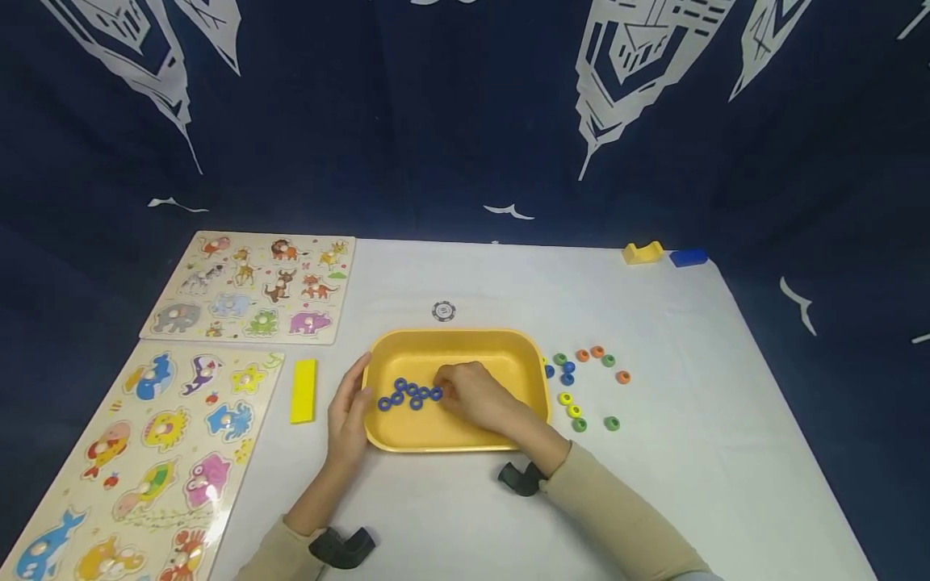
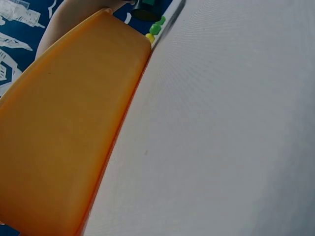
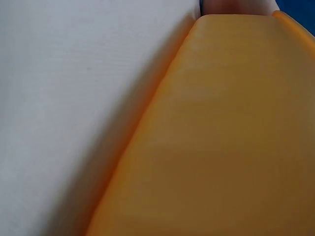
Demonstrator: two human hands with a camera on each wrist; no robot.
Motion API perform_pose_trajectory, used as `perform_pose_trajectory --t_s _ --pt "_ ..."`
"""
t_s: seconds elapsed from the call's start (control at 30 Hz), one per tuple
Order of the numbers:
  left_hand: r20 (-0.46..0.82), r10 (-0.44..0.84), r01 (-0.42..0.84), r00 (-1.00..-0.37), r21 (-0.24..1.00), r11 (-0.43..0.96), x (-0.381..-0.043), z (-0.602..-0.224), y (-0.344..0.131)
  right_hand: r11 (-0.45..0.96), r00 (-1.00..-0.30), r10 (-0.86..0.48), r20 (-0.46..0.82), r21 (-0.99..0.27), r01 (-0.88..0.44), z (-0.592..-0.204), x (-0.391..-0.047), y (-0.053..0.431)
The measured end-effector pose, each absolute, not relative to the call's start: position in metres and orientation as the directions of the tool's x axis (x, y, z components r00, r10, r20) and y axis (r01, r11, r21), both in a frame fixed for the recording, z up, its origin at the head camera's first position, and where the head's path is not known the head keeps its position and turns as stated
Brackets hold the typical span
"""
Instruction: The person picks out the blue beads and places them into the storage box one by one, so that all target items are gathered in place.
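Note:
A yellow tray (image 1: pixel 450 440) stands on the table in the head view, with several small blue ring beads (image 1: pixel 412 389) clustered in its left half. My left hand (image 1: pixel 347 415) rests against the tray's left side, with fingers and thumb along the rim. Inside the tray, my right hand (image 1: pixel 475 395) reaches in with curled fingers, fingertips right at the rightmost blue ring bead (image 1: pixel 436 394). Its fingertips are partly hidden, and I cannot tell whether they pinch a bead. Both wrist views show mainly the tray's outer wall (image 2: pixel 74 118) and the white tabletop.
Right of the tray lie loose green beads (image 1: pixel 613 423), orange beads (image 1: pixel 623 377), yellow beads (image 1: pixel 565 399) and blue beads (image 1: pixel 567 379). Two animal puzzle boards (image 1: pixel 247 335) (image 1: pixel 182 403) lie left, beside a yellow block (image 1: pixel 303 391). A round token (image 1: pixel 444 311) sits behind the tray; blocks (image 1: pixel 688 257) stand at the back right.

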State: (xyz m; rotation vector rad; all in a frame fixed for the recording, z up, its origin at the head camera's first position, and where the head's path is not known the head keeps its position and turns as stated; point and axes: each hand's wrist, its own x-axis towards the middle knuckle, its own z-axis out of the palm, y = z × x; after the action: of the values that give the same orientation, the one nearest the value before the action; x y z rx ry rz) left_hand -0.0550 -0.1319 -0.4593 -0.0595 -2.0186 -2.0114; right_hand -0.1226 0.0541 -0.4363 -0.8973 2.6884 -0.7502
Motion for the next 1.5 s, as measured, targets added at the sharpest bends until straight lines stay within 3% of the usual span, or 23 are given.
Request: perform_pose_trajectory --t_s 0.13,0.3,0.5,0.7,0.97,1.17,1.3,1.5 --pt "0.227 -0.169 0.229 -0.959 0.973 0.007 -0.057 -0.466 -0.134 0.651 -0.796 -0.605 -0.016 -0.585 -0.483 -0.435 -0.121 0.058" --pt "0.239 -0.168 0.242 -0.956 0.97 0.001 -0.061 -0.483 -0.138 0.577 -0.825 -0.542 0.161 -0.642 -0.504 -0.426 -0.116 0.074" --pt "0.229 -0.161 0.231 -0.96 0.973 0.008 -0.058 -0.472 -0.137 0.501 -0.849 -0.373 0.376 -0.688 -0.525 -0.414 -0.114 0.13" --pt "0.204 -0.164 0.202 -0.965 0.979 0.026 -0.055 -0.459 -0.135 0.6 -0.877 -0.162 0.451 -0.661 -0.451 -0.438 -0.122 0.2" --pt "0.2 -0.16 0.203 -0.967 0.979 -0.001 -0.055 -0.461 -0.134 0.75 -0.915 0.026 0.402 -0.613 -0.248 -0.51 -0.146 0.259" --pt "0.202 -0.159 0.201 -0.966 0.979 0.018 -0.055 -0.461 -0.134 0.711 -0.951 -0.081 0.298 -0.651 -0.265 -0.487 -0.134 0.246" --pt "0.2 -0.161 0.198 -0.967 0.98 0.026 -0.055 -0.459 -0.133 0.703 -0.981 -0.103 0.167 -0.686 -0.19 -0.469 -0.127 0.233" --pt "0.201 -0.165 0.199 -0.965 0.979 0.032 -0.054 -0.459 -0.134 0.788 -0.989 -0.104 0.107 -0.597 -0.147 -0.472 -0.127 0.228"
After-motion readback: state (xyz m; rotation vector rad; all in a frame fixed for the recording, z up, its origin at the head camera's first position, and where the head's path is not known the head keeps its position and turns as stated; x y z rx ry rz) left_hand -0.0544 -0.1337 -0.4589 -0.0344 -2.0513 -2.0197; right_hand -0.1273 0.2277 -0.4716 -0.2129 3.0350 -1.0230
